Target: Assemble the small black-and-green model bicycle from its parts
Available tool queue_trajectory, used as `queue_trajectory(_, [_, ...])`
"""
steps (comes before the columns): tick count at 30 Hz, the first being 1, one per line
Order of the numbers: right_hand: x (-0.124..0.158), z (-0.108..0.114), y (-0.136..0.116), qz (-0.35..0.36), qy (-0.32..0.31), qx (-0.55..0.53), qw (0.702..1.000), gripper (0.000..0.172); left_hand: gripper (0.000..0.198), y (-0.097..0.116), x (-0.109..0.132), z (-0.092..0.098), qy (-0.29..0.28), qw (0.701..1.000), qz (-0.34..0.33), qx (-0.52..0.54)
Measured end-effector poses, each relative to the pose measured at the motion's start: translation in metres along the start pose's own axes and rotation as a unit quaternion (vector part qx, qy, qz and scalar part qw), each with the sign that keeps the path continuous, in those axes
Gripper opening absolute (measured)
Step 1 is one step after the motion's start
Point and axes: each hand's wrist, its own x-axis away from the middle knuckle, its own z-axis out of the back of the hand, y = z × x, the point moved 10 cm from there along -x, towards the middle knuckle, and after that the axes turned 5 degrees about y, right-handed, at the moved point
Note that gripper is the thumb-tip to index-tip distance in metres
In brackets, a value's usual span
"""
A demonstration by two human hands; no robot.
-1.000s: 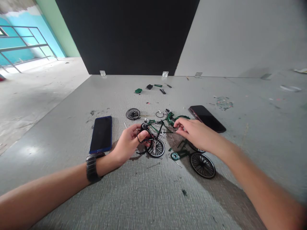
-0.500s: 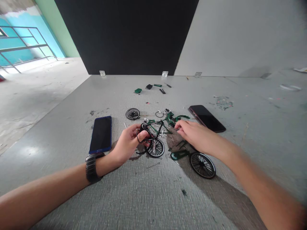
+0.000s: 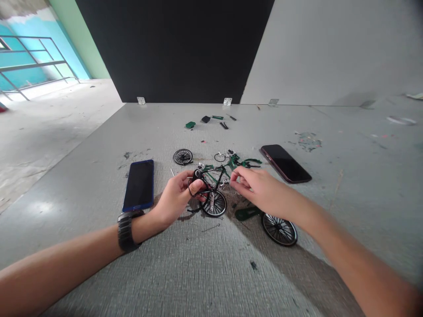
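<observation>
Just now, the right hand (image 3: 256, 185) had been brought a little to the left, nearer the black miniature bicycle (image 3: 216, 184), while the left hand (image 3: 180, 193) had been kept in place. By that shift, as far as could be judged, the work was drawn more tightly around the bicycle's frame. The right thumb and forefinger were curled narrowly toward each other; whether a small part was pinched between them could not be told. By the left hand, the bicycle was gripped at its left end between thumb and fingers, with its wheel (image 3: 214, 204) turned toward the right hand; whether that wheel was rested on the tabletop (image 3: 158, 273) or held just above it could not be made out.

Just beyond the fingertips, silvery parts (image 3: 224, 183) and a green frame (image 3: 233, 162) were strewn. Under the right wrist and forearm, a green cover (image 3: 245, 214) and a second wheel (image 3: 279, 230) were partly shaded. Beyond the left hand, a third wheel (image 3: 183, 156) was laid flat. The spread was flanked by a blue-edged phone (image 3: 139, 185) and a dark phone (image 3: 287, 164); farther off, a green block (image 3: 191, 125) and a black block (image 3: 205, 119) were set before a black panel (image 3: 178, 53).
</observation>
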Motion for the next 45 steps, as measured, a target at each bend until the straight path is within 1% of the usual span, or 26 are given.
queue_trajectory(5, [-0.004,-0.014,0.002,0.022,-0.004,0.018,1.0,0.017,0.04,0.003,-0.001,-0.001,-0.001,1.0,-0.009,-0.004])
queue_trajectory(9, [-0.006,-0.018,0.0,0.037,0.003,0.02,0.999,0.019,0.041,0.004,-0.001,-0.001,0.0,1.0,-0.007,-0.016])
queue_trajectory(11, [-0.005,-0.018,-0.001,0.038,-0.006,0.027,0.999,0.021,0.042,0.004,-0.001,-0.001,-0.001,1.0,-0.007,-0.019])
queue_trajectory(13, [-0.004,-0.015,0.0,0.034,-0.014,0.035,0.999,0.023,0.042,0.003,0.0,-0.001,0.002,1.0,-0.009,-0.016])
queue_trajectory(15, [-0.004,-0.004,0.009,0.015,-0.004,0.044,0.999,0.024,0.043,0.003,0.0,0.0,0.002,1.0,-0.011,-0.011])
queue_trajectory(17, [-0.005,0.01,0.027,-0.032,0.022,0.055,0.998,0.024,0.042,0.002,0.0,-0.001,-0.002,1.0,-0.013,-0.008])
queue_trajectory(18, [-0.005,0.014,0.037,-0.054,0.023,0.059,0.996,0.024,0.041,0.002,0.0,-0.001,-0.004,1.0,-0.013,-0.007])
queue_trajectory(19, [-0.005,0.016,0.043,-0.063,0.021,0.061,0.996,0.024,0.041,0.002,0.0,-0.001,-0.006,1.0,-0.012,-0.005])
queue_trajectory(21, [-0.007,0.012,0.049,-0.064,-0.001,0.056,0.996,0.024,0.042,0.001,0.0,-0.001,-0.006,1.0,-0.011,-0.003])
queue_trajectory(24, [-0.009,0.003,0.048,-0.044,-0.032,0.053,0.997,0.025,0.043,0.002,0.0,-0.002,-0.005,1.0,-0.01,-0.005])
queue_trajectory(26, [-0.01,0.0,0.045,-0.035,-0.039,0.055,0.997,0.025,0.043,0.003,0.0,-0.002,-0.006,1.0,-0.01,-0.004])
queue_trajectory(30, [-0.006,0.006,0.051,-0.053,-0.05,0.056,0.996,0.022,0.041,0.004,0.0,-0.003,-0.009,1.0,-0.012,0.001])
queue_trajectory(32, [-0.004,0.014,0.054,-0.054,-0.041,0.072,0.995,0.024,0.041,0.003,0.0,-0.003,-0.009,1.0,-0.012,0.002])
queue_trajectory(35, [-0.001,0.027,0.058,-0.061,-0.01,0.078,0.995,0.034,0.041,0.003,-0.001,-0.002,-0.009,1.0,-0.012,0.002])
queue_trajectory(37, [0.001,0.031,0.061,-0.066,0.0,0.071,0.995,0.033,0.041,0.003,-0.001,-0.002,-0.009,1.0,-0.014,0.004])
queue_trajectory(39, [0.002,0.031,0.061,-0.056,-0.002,0.072,0.996,0.034,0.041,0.002,-0.001,-0.001,-0.008,1.0,-0.012,0.007])
queue_trajectory(41, [0.001,0.029,0.057,-0.029,-0.01,0.08,0.996,0.035,0.041,0.001,-0.001,-0.001,-0.007,1.0,-0.008,0.009])
queue_trajectory(43, [0.001,0.027,0.053,-0.005,-0.016,0.088,0.996,0.033,0.041,0.001,-0.001,-0.001,-0.007,1.0,-0.008,0.007])
queue_trajectory(45, [0.001,0.025,0.051,0.005,-0.014,0.094,0.995,0.03,0.041,0.001,0.0,-0.001,-0.008,1.0,-0.01,0.004])
